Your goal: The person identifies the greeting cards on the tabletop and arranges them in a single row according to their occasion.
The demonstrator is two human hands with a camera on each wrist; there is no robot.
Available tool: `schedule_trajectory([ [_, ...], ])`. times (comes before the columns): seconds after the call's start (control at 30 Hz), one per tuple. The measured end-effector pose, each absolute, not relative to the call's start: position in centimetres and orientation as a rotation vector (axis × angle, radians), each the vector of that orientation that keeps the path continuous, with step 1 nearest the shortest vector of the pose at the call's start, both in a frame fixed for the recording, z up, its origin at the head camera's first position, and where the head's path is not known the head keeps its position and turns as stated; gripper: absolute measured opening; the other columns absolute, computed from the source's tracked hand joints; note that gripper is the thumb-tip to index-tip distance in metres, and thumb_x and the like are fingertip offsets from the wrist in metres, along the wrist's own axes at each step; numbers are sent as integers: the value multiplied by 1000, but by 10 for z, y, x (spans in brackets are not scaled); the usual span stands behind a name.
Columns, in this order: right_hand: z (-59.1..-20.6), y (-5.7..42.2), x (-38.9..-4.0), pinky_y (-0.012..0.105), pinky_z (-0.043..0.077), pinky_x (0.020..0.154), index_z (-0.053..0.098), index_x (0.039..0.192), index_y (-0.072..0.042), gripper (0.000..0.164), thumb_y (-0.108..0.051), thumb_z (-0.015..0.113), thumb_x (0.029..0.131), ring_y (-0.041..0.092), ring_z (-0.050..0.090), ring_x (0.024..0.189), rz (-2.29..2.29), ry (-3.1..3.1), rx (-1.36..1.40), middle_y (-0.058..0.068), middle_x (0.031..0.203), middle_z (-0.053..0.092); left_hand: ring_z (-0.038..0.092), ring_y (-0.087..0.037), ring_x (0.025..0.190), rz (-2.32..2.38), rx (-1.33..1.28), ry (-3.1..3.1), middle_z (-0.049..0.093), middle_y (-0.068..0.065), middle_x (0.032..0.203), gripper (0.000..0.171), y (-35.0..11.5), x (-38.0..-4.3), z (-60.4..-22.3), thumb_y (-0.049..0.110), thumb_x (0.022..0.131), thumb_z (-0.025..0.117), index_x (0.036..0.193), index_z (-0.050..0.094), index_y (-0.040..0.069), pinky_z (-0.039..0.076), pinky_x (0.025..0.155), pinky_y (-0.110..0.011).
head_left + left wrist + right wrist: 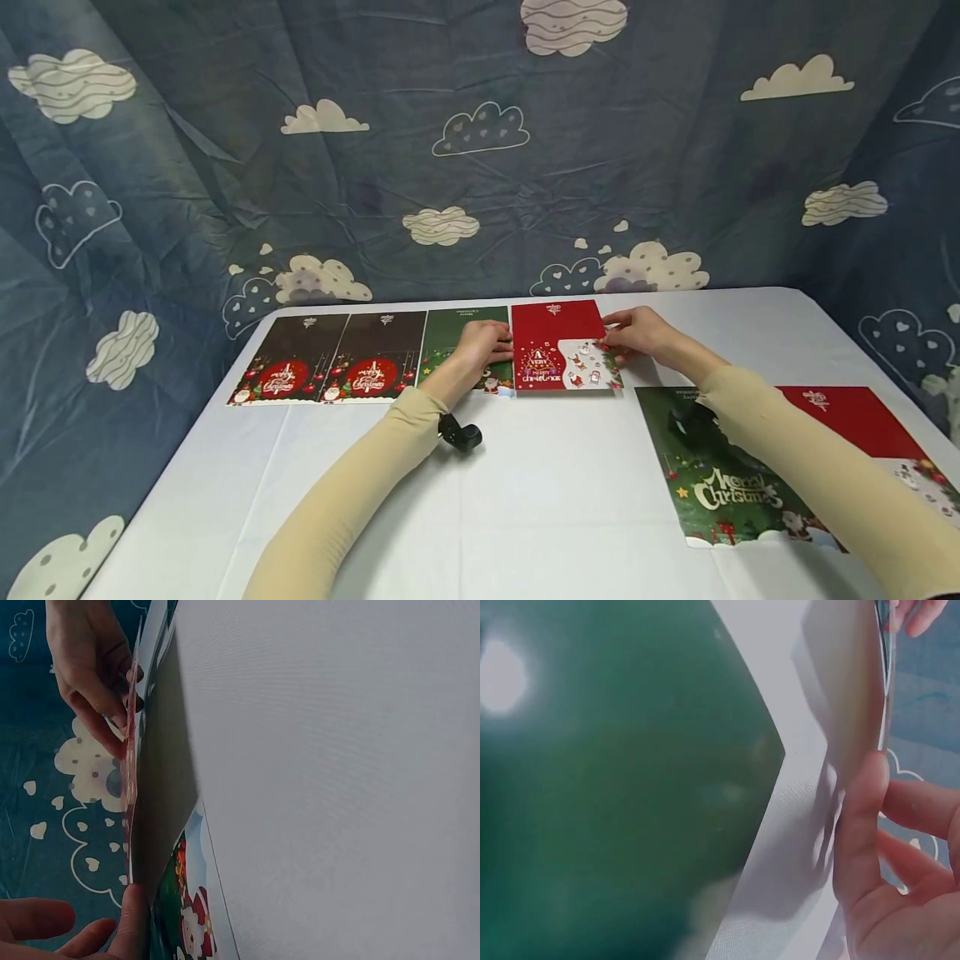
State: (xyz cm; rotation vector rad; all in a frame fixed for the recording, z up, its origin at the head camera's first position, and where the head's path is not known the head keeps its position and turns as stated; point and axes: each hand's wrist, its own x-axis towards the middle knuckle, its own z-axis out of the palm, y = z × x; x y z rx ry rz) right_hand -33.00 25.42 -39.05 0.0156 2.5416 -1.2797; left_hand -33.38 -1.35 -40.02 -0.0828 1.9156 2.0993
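A red Christmas card (558,350) lies partly lifted at the back of the white table, its front edge casting a shadow. My right hand (637,333) pinches its right edge; in the right wrist view the thumb (866,817) meets the card's edge. My left hand (480,346) rests over a green card (450,325), its fingers at the red card's left edge. In the left wrist view a fingertip (133,900) touches that edge, and the card is seen nearly edge-on.
Two dark brown Christmas cards (288,354) lie left of the green one in the row. Under my right forearm are a larger-looking green "Merry Christmas" card (697,450) and another red card (847,417). A dark blue cloud-print curtain (405,167) hangs behind the table.
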Motion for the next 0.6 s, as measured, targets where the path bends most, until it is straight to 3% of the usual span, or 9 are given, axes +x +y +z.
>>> schedule_trajectory([
  [0.13,-391,253,-332,26,53,62,41,134,9,49,-10,57,91,15,59,65,-1273,2538,11,25,113,53,55,-40,100,2086,-42,1908,50,-30,119,39,-15,-334,-400,-3,91,42,128,45,-12,48,90,-44],
  [0.4,-396,254,-333,27,54,64,44,130,8,42,-8,55,92,18,58,67,-1303,2566,19,24,109,55,54,-41,105,2054,-9,1899,50,-29,122,39,-18,-335,-401,0,92,42,129,45,-12,48,90,-42],
  [0.6,-396,254,-331,27,54,68,42,133,8,42,-7,51,95,22,58,80,-1347,2509,22,27,123,48,52,-42,109,2024,2,1884,50,-29,125,39,-23,-334,-399,4,96,41,131,42,-11,46,93,-42],
])
